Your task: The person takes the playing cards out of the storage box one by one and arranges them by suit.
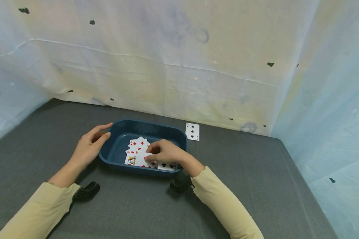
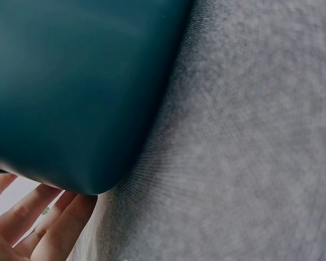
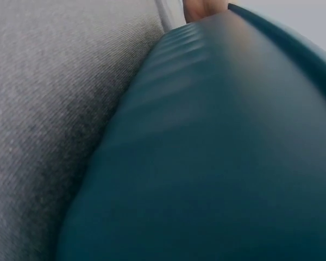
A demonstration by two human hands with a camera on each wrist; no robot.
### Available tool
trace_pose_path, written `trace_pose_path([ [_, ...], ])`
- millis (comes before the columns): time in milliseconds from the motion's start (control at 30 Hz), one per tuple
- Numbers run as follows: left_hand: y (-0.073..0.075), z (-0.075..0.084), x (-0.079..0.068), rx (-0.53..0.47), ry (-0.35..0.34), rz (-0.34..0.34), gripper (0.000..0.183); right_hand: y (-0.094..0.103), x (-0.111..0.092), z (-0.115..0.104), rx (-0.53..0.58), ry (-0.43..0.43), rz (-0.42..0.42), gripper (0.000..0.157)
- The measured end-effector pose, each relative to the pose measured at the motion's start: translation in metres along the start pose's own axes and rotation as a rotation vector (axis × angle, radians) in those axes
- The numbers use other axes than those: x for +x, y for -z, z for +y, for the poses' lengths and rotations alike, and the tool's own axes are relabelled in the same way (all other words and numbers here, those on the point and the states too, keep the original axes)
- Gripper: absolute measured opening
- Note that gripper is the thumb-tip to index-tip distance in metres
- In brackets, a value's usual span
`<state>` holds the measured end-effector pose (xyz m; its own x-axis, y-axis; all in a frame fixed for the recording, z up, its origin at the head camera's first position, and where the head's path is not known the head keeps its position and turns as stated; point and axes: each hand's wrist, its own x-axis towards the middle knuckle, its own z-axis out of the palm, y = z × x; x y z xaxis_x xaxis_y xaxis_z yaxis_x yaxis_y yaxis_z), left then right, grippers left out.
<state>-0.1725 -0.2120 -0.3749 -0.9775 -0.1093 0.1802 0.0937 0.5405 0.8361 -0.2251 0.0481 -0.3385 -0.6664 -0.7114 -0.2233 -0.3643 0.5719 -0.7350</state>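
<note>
A dark blue plastic tub (image 1: 119, 166) stands on the grey table with several face-up playing cards inside, overlapping. Among them are a four of diamonds (image 1: 134, 143), a face card (image 1: 131, 160) and a card with clubs (image 1: 167, 166). My right hand (image 1: 167, 152) reaches over the near right side of the tub and pinches a white playing card (image 1: 142, 158) between thumb and fingers; the hand covers part of it. At the tub's left end my left hand (image 1: 89, 146) rests with fingers extended against the outer wall, also seen in the left wrist view.
Behind the tub's right end, a three of spades (image 1: 192, 131) lies face up on the grey cloth-covered table (image 1: 242, 179). Pale sheeting (image 1: 167, 66) with dark spots hangs along the back and sides. A black strap piece (image 1: 88, 191) sticks out beneath the left wrist.
</note>
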Motion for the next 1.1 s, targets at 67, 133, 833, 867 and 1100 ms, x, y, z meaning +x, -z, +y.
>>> trace_pose_path([
  [67,0.0001,-0.0001,-0.0002,-0.002,-0.002,-0.003,0.050,0.0012,-0.0001,0.0001,0.003,0.011,0.025,0.012],
  [133,0.0001,-0.0001,-0.0002,-0.005,-0.004,-0.006,0.050,0.0030,-0.0001,0.0001,0.020,0.028,0.046,0.015],
  [833,0.0002,-0.0014,0.0014,-0.013,0.007,-0.023,0.051,0.0073,0.0024,0.0017,0.163,0.095,0.574,0.014],
  [867,0.0002,-0.0015,0.0015,-0.013,0.008,-0.023,0.051,0.0075,0.0022,0.0018,0.162,0.084,0.593,0.015],
  [1100,0.0006,-0.0015,0.0019,-0.013,0.013,-0.023,0.051,0.0090,-0.0031,0.0027,0.197,0.050,0.666,0.024],
])
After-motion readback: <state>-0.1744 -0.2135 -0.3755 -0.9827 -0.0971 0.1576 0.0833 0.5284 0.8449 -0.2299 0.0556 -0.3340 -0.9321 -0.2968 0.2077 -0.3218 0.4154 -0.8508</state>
